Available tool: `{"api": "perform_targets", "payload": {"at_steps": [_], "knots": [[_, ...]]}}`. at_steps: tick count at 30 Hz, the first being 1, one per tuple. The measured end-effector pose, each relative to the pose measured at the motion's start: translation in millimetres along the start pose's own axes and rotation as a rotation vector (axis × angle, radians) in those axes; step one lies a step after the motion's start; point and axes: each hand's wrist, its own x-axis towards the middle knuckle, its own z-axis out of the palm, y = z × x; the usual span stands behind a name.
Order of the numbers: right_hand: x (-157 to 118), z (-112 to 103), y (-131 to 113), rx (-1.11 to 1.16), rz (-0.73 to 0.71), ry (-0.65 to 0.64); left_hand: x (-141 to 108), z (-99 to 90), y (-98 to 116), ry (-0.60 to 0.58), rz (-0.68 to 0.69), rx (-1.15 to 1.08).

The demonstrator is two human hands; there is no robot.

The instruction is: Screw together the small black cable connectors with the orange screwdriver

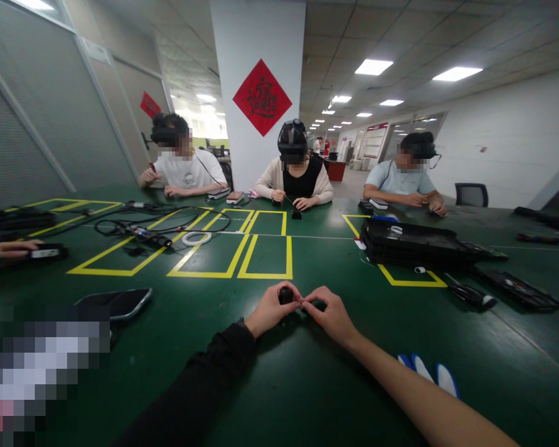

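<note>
My left hand (274,308), at the end of a black sleeve, is curled around a small round black object (286,295) above the green table (242,385). Its thumb and index fingertip meet at the right side of that object. My right hand (328,312) is pinched, its fingertips touching those of my left hand. Whatever lies between the touching fingertips is too small to make out. The lower part of the black object is hidden by my left fingers.
Yellow tape rectangles (265,276) mark the table ahead, with a white ring (196,238) and cables at left. A black tray (414,241) stands right, blue-white gloves (446,380) near my right forearm, a phone (116,304) at left. Several people sit around the table.
</note>
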Motion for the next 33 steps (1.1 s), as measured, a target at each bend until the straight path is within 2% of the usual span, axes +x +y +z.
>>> {"api": "perform_targets", "payload": {"at_steps": [5, 13, 17, 22, 26, 30, 33], "knots": [[-1, 1, 1, -0.026, -0.005, 0.065, 1, 1.5, -2, 0.01, 0.005, 0.018], [-1, 1, -4, -0.036, -0.058, 0.09, 3, 0.5, -4, 0.02, -0.047, 0.009], [0, 3, -12, -0.037, -0.107, 0.113, -2, 11.5, 0, -0.005, -0.017, 0.032], [0, 4, -14, 0.032, -0.095, 0.033, -7, 27.5, 7, -0.034, 0.058, 0.056], [2, 6, -1, 0.344, 0.029, -0.003, -8, 27.5, 9, -0.024, 0.068, 0.096], [10, 6, 19, 0.81, 0.282, 0.137, -5, 23.3, 4, 0.022, 0.066, 0.147], [14, 2, 30, 0.941, 0.444, 0.212, -3, 22.3, 2, 0.084, 0.117, 0.226]]}}
